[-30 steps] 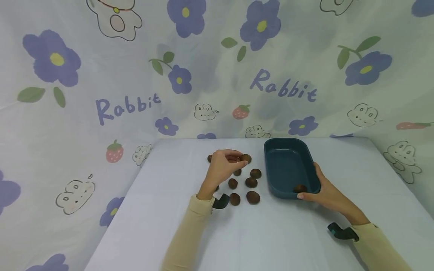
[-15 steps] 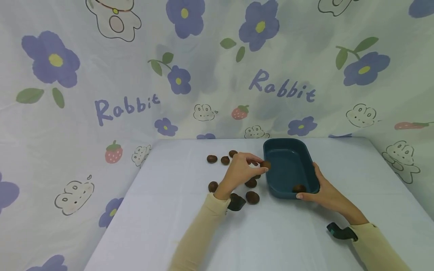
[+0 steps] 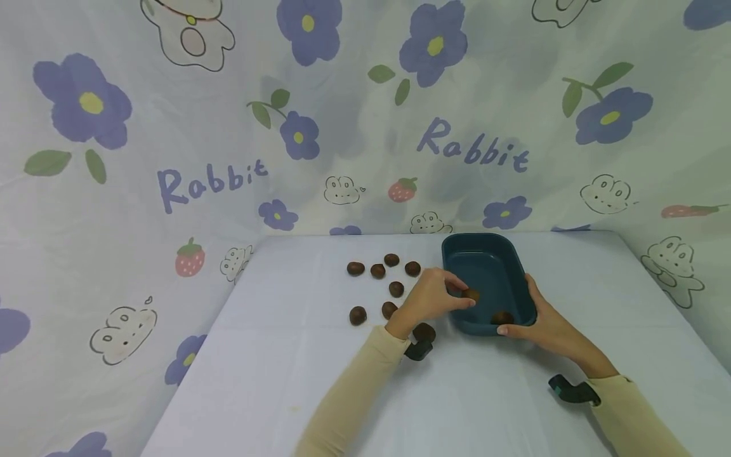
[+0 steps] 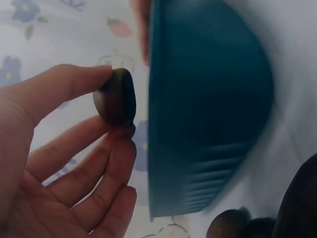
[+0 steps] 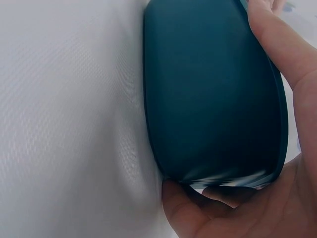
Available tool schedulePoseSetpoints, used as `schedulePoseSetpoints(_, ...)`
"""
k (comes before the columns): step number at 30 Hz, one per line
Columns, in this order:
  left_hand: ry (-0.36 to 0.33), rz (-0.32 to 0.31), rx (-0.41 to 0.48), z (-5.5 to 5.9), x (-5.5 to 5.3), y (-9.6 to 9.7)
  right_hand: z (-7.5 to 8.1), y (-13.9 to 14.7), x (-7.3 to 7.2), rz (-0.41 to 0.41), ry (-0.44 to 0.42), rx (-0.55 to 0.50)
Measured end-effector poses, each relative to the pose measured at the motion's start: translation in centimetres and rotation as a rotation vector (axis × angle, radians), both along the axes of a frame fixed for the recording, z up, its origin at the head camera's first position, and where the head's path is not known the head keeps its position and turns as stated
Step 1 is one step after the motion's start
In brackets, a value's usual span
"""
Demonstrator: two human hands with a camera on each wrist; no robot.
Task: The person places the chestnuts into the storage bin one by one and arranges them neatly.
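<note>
My left hand (image 3: 431,297) pinches a brown chestnut (image 3: 471,294) between thumb and fingertips, over the inside of a dark teal box (image 3: 482,266). In the left wrist view this chestnut (image 4: 116,96) shows smooth and rounded, beside the box's outer wall (image 4: 208,99). One other chestnut (image 3: 502,317) lies in the box's near right corner. My right hand (image 3: 551,327) grips the box at that corner, thumb on the near rim and fingers along the right side. From the right wrist, the box wall (image 5: 213,89) fills the space between the thumb and fingers of that hand (image 5: 302,124).
Several loose chestnuts (image 3: 357,315) lie on the white tabletop (image 3: 274,355) left of the box. One chestnut (image 3: 424,332) sits just below my left wrist, partly covered by the black wrist camera (image 3: 419,350). A printed cloth (image 3: 365,139) hangs behind the table.
My left hand has carried the chestnut rightward from above the loose ones, across the box's left rim, to over its inside. My right hand keeps its grip on the box.
</note>
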State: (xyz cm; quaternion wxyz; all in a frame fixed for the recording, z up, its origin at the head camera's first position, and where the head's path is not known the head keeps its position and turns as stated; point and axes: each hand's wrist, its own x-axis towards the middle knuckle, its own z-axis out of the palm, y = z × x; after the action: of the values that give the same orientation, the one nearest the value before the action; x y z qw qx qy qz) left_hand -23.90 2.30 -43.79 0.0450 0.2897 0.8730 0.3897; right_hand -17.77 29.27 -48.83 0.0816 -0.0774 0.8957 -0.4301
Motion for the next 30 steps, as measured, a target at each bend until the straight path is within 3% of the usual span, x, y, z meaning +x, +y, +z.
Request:
schedulePoseSetpoints(4,0.022,-0.037,-0.070,-0.5,-0.2,0.7,0.2,-0.2,0.0,-0.006,-0.015,0.028)
schedulePoseSetpoints(11,0.043,-0.049,-0.169,-0.6,-0.4,1.5,0.2,-0.1,-0.1,-0.005,-0.016,0.041)
schedulePoseSetpoints(23,0.187,-0.088,-0.401,-1.0,-0.5,3.1,0.1,0.0,0.0,0.003,-0.016,0.020)
schedulePoseSetpoints(30,0.225,-0.077,-0.470,-0.8,-0.3,4.0,0.1,0.0,0.1,0.002,-0.015,0.023)
